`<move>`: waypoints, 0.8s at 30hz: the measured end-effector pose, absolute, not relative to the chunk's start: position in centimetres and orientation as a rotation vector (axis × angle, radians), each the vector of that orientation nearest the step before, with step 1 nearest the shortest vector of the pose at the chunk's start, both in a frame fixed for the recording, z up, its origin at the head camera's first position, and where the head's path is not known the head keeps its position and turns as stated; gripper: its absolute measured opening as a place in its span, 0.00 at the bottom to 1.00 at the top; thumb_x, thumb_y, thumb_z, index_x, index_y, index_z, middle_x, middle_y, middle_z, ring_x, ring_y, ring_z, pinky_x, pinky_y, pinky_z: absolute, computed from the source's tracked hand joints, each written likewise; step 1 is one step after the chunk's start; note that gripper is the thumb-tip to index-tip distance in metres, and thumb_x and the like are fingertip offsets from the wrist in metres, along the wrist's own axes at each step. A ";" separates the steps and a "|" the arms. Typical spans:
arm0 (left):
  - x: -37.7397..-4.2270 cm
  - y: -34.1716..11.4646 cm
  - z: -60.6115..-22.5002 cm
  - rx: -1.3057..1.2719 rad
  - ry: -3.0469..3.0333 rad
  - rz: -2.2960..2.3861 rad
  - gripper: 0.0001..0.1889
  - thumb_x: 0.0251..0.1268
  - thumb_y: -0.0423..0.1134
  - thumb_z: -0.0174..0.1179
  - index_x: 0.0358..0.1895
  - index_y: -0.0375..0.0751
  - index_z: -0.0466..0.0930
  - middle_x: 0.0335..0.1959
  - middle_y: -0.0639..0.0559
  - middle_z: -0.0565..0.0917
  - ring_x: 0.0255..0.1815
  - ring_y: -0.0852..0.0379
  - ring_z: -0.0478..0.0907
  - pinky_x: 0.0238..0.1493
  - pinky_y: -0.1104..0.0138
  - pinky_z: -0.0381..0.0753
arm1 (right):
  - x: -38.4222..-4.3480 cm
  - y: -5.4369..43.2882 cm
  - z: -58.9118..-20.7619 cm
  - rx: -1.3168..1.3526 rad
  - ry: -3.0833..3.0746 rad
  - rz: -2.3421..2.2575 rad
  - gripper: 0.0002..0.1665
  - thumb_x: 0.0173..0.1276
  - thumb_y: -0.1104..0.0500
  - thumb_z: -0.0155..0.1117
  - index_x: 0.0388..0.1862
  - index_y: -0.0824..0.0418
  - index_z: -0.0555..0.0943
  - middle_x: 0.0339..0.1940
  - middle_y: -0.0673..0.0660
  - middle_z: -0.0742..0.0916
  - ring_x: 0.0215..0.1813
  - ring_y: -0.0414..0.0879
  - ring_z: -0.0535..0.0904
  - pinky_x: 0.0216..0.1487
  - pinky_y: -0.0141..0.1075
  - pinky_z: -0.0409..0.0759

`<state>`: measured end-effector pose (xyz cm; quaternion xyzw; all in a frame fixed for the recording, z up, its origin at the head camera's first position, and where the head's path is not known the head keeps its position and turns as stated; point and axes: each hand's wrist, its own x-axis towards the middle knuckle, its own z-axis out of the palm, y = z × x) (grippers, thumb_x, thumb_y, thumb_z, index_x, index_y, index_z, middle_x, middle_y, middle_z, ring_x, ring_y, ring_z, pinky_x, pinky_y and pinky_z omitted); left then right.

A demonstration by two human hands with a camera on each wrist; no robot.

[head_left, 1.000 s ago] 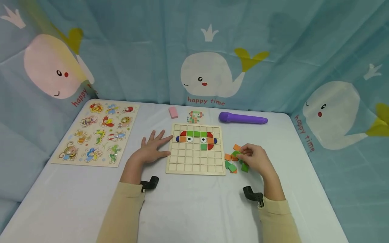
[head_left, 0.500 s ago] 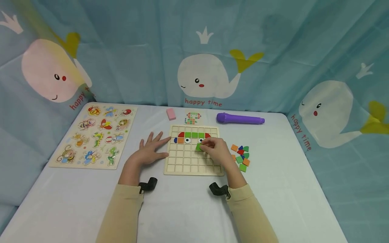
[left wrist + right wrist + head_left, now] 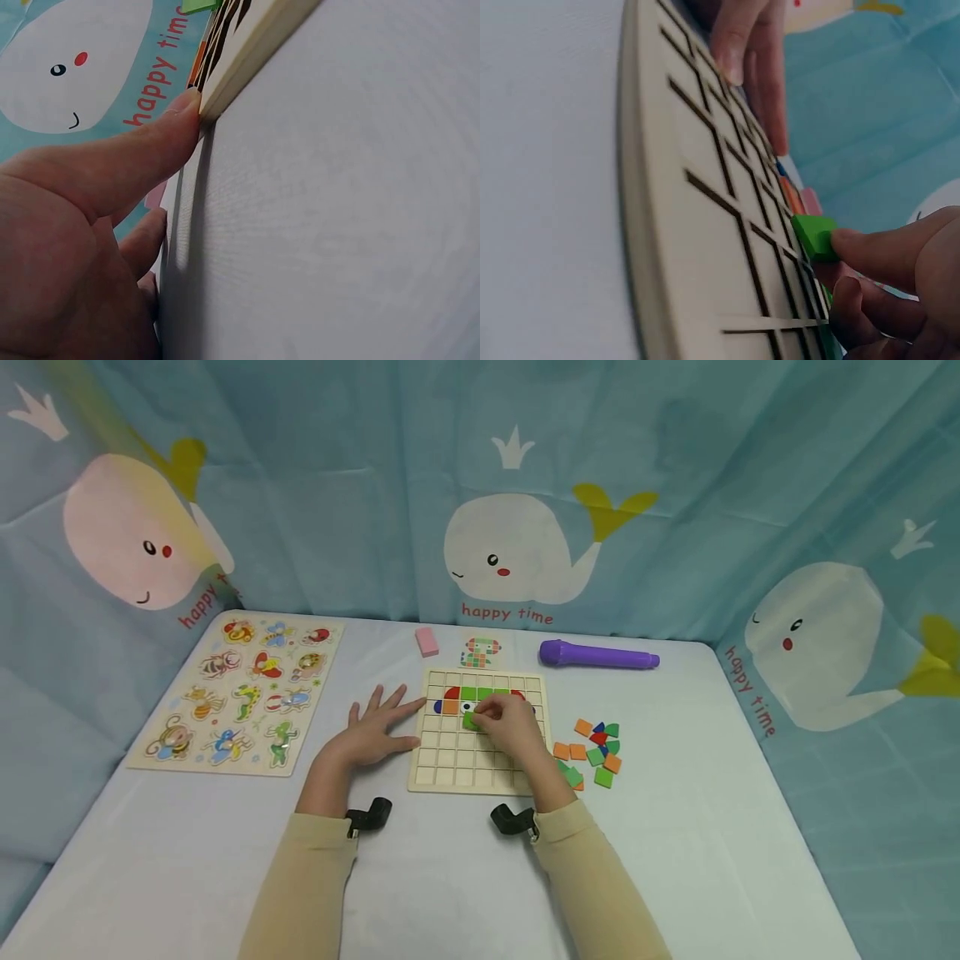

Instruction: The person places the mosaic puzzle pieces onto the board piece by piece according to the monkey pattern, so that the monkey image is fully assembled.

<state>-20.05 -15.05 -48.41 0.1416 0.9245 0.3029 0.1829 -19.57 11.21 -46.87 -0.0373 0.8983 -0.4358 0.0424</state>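
My right hand [image 3: 513, 727] pinches a green square tile [image 3: 811, 232] between thumb and fingers. In the head view it is over the wooden grid board [image 3: 450, 760], just below the left white eye tile [image 3: 467, 707]. The tile is tilted against the board in the right wrist view. My left hand [image 3: 366, 737] lies with fingers spread at the board's left side, thumb [image 3: 184, 112] and forefinger touching its edge. Red, green, orange and blue tiles fill part of the upper rows; my right hand hides some of them.
Loose tiles [image 3: 603, 777] in orange, green, red and blue lie right of the board. Behind it are a pink block [image 3: 427, 642], a small pattern card [image 3: 495, 653] and a purple toy microphone [image 3: 600, 655]. An insect puzzle board [image 3: 247, 697] lies at left.
My right hand has moved left from the loose tiles onto the board with a green tile, first near the right eye tile, now by the left one. My left hand has stayed put.
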 end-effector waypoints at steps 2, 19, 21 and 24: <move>-20.1 -15.0 -48.5 0.394 2.606 0.852 0.39 0.67 0.55 0.64 0.80 0.59 0.59 0.85 0.46 0.42 0.83 0.37 0.23 0.74 0.35 0.19 | -19.5 10.9 -47.1 -0.117 2.787 -1.279 0.03 0.68 0.56 0.71 0.37 0.54 0.87 0.32 0.49 0.88 0.36 0.43 0.82 0.41 0.39 0.80; -20.0 -15.0 -48.5 0.407 2.613 0.858 0.39 0.68 0.54 0.64 0.80 0.57 0.59 0.85 0.45 0.43 0.83 0.35 0.23 0.74 0.34 0.19 | -19.3 9.9 -46.5 -0.159 2.925 -0.943 0.07 0.68 0.55 0.70 0.42 0.54 0.88 0.36 0.48 0.89 0.39 0.43 0.82 0.42 0.40 0.81; -20.0 -15.0 -48.5 0.407 2.610 0.857 0.39 0.68 0.54 0.64 0.80 0.57 0.59 0.85 0.45 0.42 0.83 0.36 0.23 0.74 0.34 0.19 | -19.1 10.3 -46.1 -0.148 2.928 -0.956 0.07 0.68 0.55 0.70 0.43 0.53 0.88 0.37 0.47 0.89 0.39 0.43 0.82 0.42 0.40 0.81; -20.1 -15.0 -48.5 0.400 2.610 0.857 0.39 0.67 0.53 0.64 0.80 0.58 0.59 0.85 0.46 0.42 0.83 0.36 0.23 0.74 0.35 0.18 | -18.7 11.0 -45.5 -0.132 2.946 -0.974 0.07 0.68 0.55 0.71 0.44 0.53 0.88 0.37 0.47 0.89 0.40 0.44 0.83 0.42 0.41 0.81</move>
